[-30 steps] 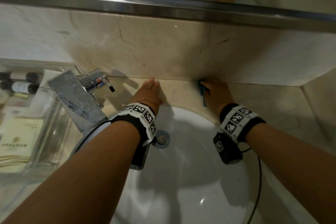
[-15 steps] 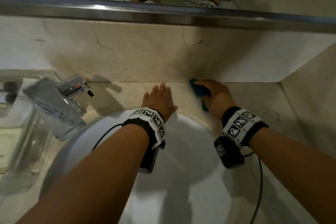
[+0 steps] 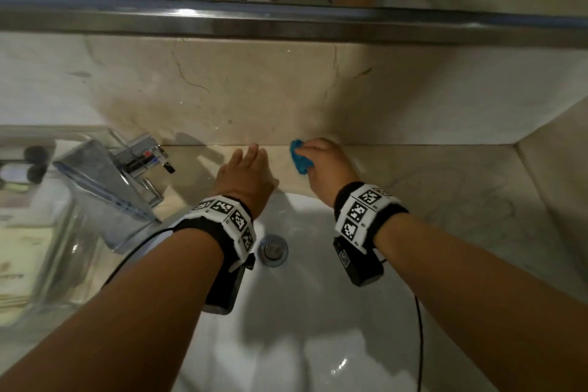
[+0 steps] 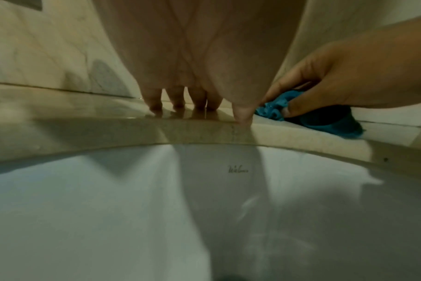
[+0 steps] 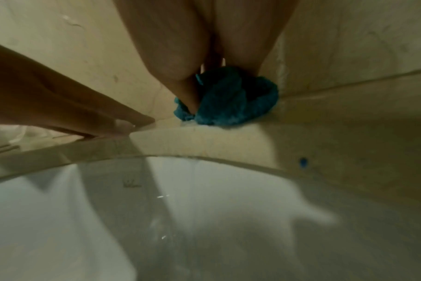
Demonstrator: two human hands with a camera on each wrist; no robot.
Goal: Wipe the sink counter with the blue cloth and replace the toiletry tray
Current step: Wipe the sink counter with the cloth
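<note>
My right hand (image 3: 321, 162) grips a bunched blue cloth (image 3: 299, 157) and presses it on the marble counter (image 3: 445, 188) against the back wall, behind the white sink (image 3: 318, 312). In the right wrist view the cloth (image 5: 231, 98) sits under my curled fingers at the wall joint. My left hand (image 3: 246, 169) lies flat on the counter just left of the cloth, fingers straight; the left wrist view shows its fingertips (image 4: 156, 106) touching the stone, with the cloth (image 4: 274, 108) beside the thumb. The clear toiletry tray (image 3: 47, 216) stands at the far left with bottles and packets inside.
A chrome faucet (image 3: 108, 188) juts over the sink's left rim, between my left hand and the tray. A metal ledge (image 3: 286, 22) runs under the mirror above the backsplash. The counter's right stretch ends at a side wall (image 3: 556, 169). The drain (image 3: 273, 250) sits in the basin.
My right hand has worked the cloth along the back wall joint beside my left hand. The left hand stays flat on the counter. My head view has shifted.
</note>
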